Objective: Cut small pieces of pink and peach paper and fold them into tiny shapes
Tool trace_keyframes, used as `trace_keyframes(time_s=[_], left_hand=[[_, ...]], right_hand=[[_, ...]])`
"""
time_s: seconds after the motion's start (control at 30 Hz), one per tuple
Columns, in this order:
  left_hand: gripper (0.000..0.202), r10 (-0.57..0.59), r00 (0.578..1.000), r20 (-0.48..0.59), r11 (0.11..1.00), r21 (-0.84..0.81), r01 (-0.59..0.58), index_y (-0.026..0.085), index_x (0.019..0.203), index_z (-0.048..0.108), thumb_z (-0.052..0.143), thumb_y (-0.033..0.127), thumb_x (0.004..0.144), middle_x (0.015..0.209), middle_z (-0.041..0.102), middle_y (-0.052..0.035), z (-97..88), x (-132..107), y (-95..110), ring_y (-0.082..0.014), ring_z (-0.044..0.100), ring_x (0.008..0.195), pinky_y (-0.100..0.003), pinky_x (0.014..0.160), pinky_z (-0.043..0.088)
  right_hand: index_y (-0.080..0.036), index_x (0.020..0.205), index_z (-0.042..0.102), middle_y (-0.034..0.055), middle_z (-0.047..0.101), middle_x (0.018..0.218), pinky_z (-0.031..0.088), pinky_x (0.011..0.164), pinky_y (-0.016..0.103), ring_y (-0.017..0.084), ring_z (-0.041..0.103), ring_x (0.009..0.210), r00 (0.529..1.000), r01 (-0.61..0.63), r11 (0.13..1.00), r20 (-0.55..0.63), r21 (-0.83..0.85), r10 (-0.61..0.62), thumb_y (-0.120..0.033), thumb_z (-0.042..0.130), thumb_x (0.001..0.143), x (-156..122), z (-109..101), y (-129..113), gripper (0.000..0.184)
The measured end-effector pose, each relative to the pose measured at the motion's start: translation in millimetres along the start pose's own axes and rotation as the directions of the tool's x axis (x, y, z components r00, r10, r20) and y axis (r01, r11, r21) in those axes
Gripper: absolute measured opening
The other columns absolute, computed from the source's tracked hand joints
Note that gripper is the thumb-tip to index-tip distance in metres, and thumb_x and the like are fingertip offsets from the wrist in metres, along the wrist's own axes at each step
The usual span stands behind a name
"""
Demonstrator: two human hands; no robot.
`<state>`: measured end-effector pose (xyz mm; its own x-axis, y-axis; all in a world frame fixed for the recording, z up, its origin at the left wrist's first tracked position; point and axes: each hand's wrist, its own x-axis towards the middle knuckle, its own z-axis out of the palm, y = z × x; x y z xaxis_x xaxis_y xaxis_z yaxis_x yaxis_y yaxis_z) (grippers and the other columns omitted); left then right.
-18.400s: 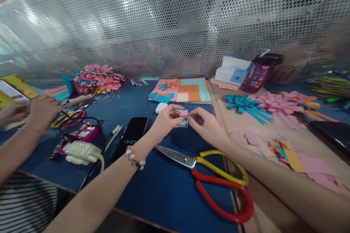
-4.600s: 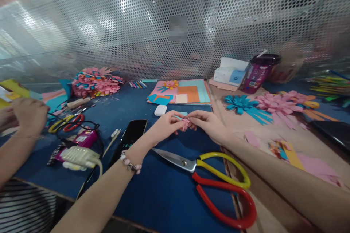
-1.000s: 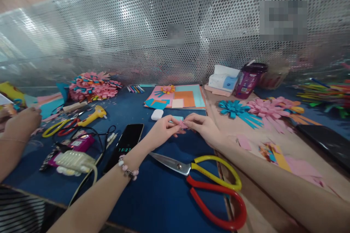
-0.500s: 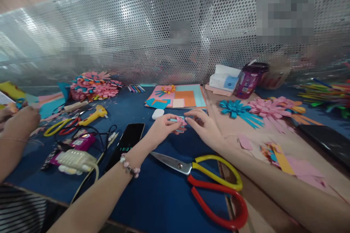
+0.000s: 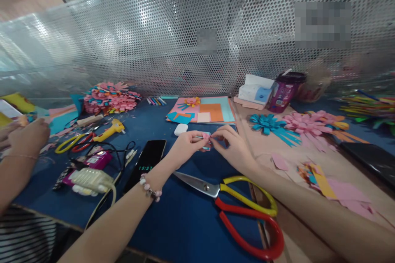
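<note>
Over the middle of the blue table, my left hand (image 5: 186, 146) pinches a small piece of pink and light-blue paper (image 5: 206, 136). The fingertips of my right hand (image 5: 232, 143) are closed on the pink part of that same paper; its exact shape is too small to make out. Just behind my left hand lies a white rounded case (image 5: 181, 129). A black phone (image 5: 149, 155) lies left of my left wrist, partly covered by the forearm. Large scissors (image 5: 212, 189) with one yellow and one red handle lie open between my forearms.
Paper sheets (image 5: 212, 111) lie behind my hands. Blue (image 5: 267, 122) and pink paper flowers (image 5: 302, 124) are on cardboard at right, before a purple cup (image 5: 284, 92). On the left are a yellow glue gun (image 5: 109, 130), cables, a flower pile (image 5: 111, 98) and another person's hand (image 5: 28, 135).
My right hand's fingers have come in from beside the paper and now touch it. The whole view has shifted slightly, so things sit a little further right.
</note>
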<state>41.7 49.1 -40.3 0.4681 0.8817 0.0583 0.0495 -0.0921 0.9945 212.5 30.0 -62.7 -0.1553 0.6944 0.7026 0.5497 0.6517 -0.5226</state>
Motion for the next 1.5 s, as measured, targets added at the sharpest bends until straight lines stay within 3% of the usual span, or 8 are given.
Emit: trace_keyframes(time_s=[0.93, 1.2, 1.5], left_hand=[[0.030, 0.020, 0.999, 0.031, 1.000, 0.013, -0.021, 0.011, 0.092, 0.061, 0.062, 0.036, 0.076, 0.084, 0.069, -0.0078, 2.6, -1.4, 0.4, -0.0171, 0.065, 0.079, -0.032, 0.076, 0.053], [0.023, 0.060, 0.997, 0.057, 0.998, -0.008, -0.060, 0.011, 0.090, 0.057, 0.060, 0.031, 0.078, 0.087, 0.069, -0.0079, 0.4, 0.6, -1.5, -0.0169, 0.065, 0.083, -0.034, 0.079, 0.053], [0.024, 0.077, 0.997, -0.009, 0.988, 0.135, -0.075, 0.013, 0.087, 0.054, 0.061, 0.034, 0.077, 0.081, 0.069, -0.0059, -0.1, -0.1, -1.5, -0.0169, 0.067, 0.077, -0.033, 0.076, 0.054]], right_hand=[[-0.020, 0.079, 0.057, 0.0038, 0.053, 0.081, 0.043, 0.060, 0.028, 0.014, 0.050, 0.067, 0.999, -0.047, 0.998, 0.008, 0.043, 0.046, -0.019, 0.051, 0.082, 0.3, -0.5, -3.7, 0.007], [-0.019, 0.083, 0.059, 0.0045, 0.055, 0.082, 0.044, 0.057, 0.028, 0.013, 0.050, 0.062, 0.993, -0.115, 0.991, -0.008, 0.076, 0.116, -0.023, 0.054, 0.081, 1.3, 0.2, -1.4, 0.007], [-0.020, 0.083, 0.063, 0.0049, 0.057, 0.083, 0.042, 0.057, 0.028, 0.014, 0.050, 0.065, 0.990, -0.130, 0.981, 0.079, 0.142, 0.120, -0.026, 0.051, 0.084, 0.7, -2.1, -2.1, 0.014]])
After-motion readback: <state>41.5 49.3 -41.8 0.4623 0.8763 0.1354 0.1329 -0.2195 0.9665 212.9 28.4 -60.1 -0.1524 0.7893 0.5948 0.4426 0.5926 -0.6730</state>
